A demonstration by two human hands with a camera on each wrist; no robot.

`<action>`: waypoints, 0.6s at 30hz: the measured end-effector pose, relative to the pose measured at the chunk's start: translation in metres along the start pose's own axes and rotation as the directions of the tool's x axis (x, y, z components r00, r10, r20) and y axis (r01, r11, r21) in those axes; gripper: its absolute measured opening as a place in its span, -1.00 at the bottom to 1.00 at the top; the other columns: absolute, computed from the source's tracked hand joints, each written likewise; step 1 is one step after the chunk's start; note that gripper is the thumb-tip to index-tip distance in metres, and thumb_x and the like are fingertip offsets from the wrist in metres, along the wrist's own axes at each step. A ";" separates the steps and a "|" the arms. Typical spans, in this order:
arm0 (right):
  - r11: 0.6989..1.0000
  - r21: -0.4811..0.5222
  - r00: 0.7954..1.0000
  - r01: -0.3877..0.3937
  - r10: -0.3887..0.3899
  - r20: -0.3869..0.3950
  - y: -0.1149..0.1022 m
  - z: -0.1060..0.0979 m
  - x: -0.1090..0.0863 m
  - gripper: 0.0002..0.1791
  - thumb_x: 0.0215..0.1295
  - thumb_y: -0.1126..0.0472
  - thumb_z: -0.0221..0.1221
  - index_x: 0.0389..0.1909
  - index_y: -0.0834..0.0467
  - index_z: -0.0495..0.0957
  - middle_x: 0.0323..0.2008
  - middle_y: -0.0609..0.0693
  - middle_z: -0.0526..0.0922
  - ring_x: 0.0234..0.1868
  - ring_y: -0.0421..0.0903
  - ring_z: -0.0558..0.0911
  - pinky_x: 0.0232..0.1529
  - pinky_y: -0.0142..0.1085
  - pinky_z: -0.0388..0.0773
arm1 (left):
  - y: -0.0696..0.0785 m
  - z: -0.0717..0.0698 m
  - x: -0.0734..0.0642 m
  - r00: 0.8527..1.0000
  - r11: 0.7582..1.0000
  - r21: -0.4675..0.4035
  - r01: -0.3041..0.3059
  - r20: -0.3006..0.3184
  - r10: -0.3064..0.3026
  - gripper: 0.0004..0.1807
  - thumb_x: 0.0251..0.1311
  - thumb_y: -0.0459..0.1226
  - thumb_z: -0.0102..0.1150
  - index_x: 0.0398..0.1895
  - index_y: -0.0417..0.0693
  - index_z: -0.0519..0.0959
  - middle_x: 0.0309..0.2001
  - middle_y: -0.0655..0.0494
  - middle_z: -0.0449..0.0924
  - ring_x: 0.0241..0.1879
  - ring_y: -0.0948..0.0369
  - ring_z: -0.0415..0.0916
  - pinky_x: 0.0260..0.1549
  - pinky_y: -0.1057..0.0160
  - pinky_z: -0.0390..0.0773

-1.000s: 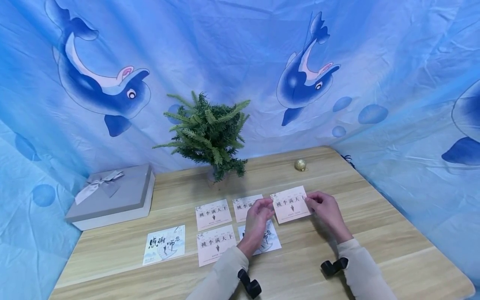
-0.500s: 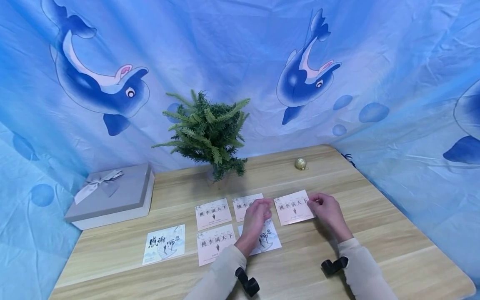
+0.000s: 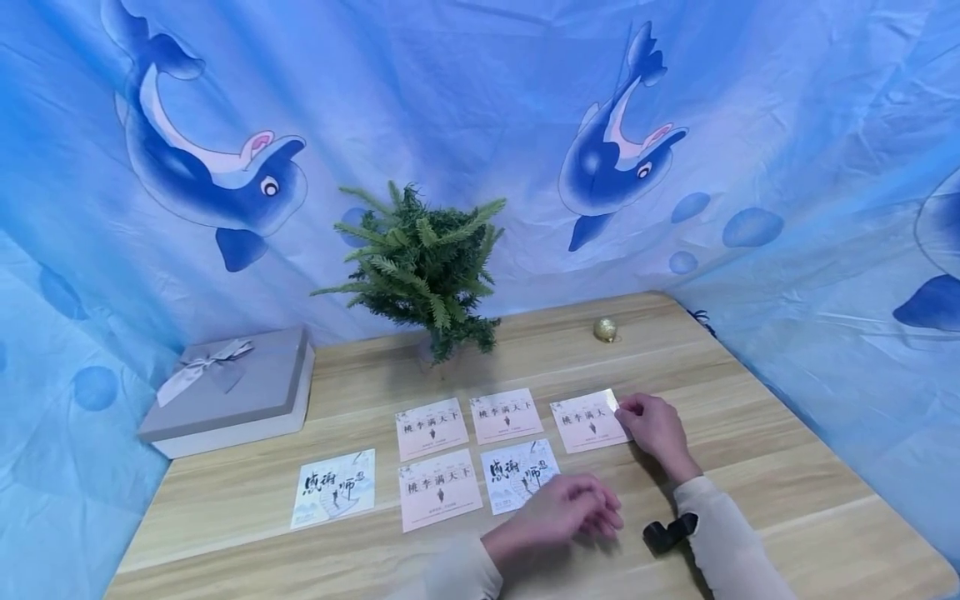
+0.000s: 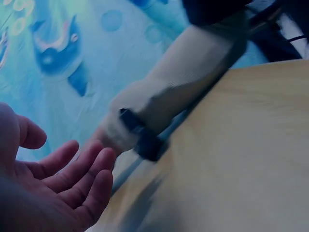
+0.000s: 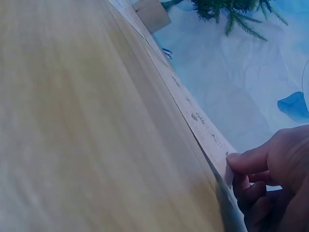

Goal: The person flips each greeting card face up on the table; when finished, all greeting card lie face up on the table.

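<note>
A pink card (image 3: 591,422) with dark Chinese characters lies at the right end of the back row. My right hand (image 3: 657,432) pinches its right edge between thumb and fingers; in the right wrist view that edge of the card (image 5: 205,123) is slightly raised off the table. My left hand (image 3: 564,510) hovers over the table in front, holding nothing, its fingers loosely bent. Just behind it lies a white-blue card (image 3: 517,477), partly covered by the hand. In the left wrist view the left hand (image 4: 67,186) shows a bare palm.
More pink cards lie to the left, such as the near one (image 3: 440,490), and another white-blue card (image 3: 333,490) is further left. A grey gift box (image 3: 232,387) with a bow, a small fir tree (image 3: 420,267) and a gold ball (image 3: 605,330) stand at the back.
My left hand has moved off the cards, toward me and to the right, uncovering a back-row pink card. The right hand has lowered its card onto the table, slightly rightward.
</note>
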State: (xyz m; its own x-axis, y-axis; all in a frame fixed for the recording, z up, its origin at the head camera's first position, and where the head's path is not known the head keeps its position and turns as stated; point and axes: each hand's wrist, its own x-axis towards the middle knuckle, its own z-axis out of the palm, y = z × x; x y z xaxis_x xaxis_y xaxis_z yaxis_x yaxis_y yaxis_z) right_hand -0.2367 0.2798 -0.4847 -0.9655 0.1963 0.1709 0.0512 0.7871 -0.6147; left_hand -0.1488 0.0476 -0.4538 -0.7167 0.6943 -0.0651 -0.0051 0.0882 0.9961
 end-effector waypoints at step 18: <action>0.996 -0.044 0.995 -0.074 0.077 0.066 -0.001 0.004 0.003 -0.84 0.21 0.18 0.27 -0.33 0.22 0.65 -0.34 0.12 0.68 -0.35 0.01 0.56 -0.40 -0.22 0.40 | -0.019 -0.023 -0.041 0.997 0.999 -0.037 0.011 -0.081 -0.014 -0.70 0.42 -0.27 -0.08 -0.18 -0.33 0.60 -0.31 -0.09 0.72 -0.39 0.08 0.67 -0.40 0.14 0.69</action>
State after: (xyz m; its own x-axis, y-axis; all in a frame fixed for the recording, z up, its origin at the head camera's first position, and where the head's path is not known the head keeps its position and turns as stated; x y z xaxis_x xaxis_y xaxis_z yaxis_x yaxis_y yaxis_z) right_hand -0.2401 0.2773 -0.4863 -0.9735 0.2171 0.0720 0.1337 0.7955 -0.5910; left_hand -0.1353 0.0007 -0.4690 -0.7706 0.6331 -0.0739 -0.0386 0.0694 0.9968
